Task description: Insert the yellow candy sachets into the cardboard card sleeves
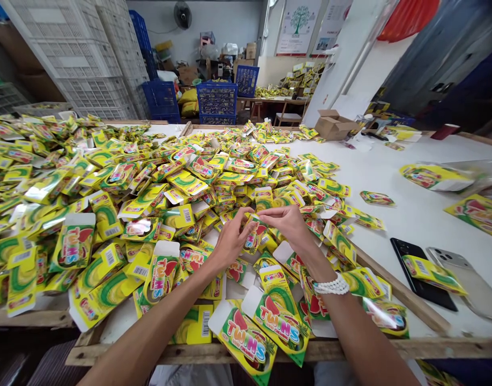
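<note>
A small box is sitting between the two hands, just above the near side of a heap. The left hand is pinching it, thumb on one side and fingers behind. The right hand is holding its thumb and fingertips close together at the box's upper end; whether that grip is pinching the edge, I cannot tell. A white bracelet is circling the right wrist.

Around the hands, the heap of yellow-green boxes is spreading across the worktop, mostly leftward. Two open-flapped boxes are lying in front, the nearer one jutting past the wooden edge. To the right, a wooden strip is running along the worktop, and beyond it a box is resting on a black phone beside a grey phone. Farther back, a carton is standing open, with blue crates behind.
</note>
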Demonstrator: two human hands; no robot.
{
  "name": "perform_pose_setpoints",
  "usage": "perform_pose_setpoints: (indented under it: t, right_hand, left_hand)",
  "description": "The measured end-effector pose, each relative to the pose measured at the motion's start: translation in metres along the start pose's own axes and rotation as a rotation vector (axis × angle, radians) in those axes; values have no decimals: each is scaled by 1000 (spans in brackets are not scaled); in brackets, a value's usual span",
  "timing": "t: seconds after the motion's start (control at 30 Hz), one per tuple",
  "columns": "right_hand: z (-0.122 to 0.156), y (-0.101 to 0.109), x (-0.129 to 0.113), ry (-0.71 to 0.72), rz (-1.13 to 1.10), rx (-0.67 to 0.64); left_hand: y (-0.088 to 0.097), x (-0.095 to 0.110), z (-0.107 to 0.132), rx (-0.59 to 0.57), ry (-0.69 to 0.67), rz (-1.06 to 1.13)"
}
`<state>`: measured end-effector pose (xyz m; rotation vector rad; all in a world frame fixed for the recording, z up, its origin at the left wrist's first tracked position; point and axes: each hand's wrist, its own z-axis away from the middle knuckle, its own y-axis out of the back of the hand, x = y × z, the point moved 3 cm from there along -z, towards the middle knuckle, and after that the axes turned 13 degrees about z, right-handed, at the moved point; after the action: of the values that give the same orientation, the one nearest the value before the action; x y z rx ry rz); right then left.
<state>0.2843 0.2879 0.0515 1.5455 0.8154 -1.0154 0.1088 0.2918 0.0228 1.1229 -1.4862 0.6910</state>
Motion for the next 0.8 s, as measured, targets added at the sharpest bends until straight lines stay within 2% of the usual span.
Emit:
perform_pose_setpoints:
  t: [0.27, 0.57, 0.8]
  right_hand:
    - [4, -7, -2, -37, -40, 87]
    - [2, -3, 0, -33, -61, 90]
    - [5, -8, -4, -34, -85, -8]
  left_hand:
    - [-2, 2, -1, -23, -20, 1]
    - [-1, 1, -5, -93, -46, 138]
    - [2, 1, -2, 31, -19, 44]
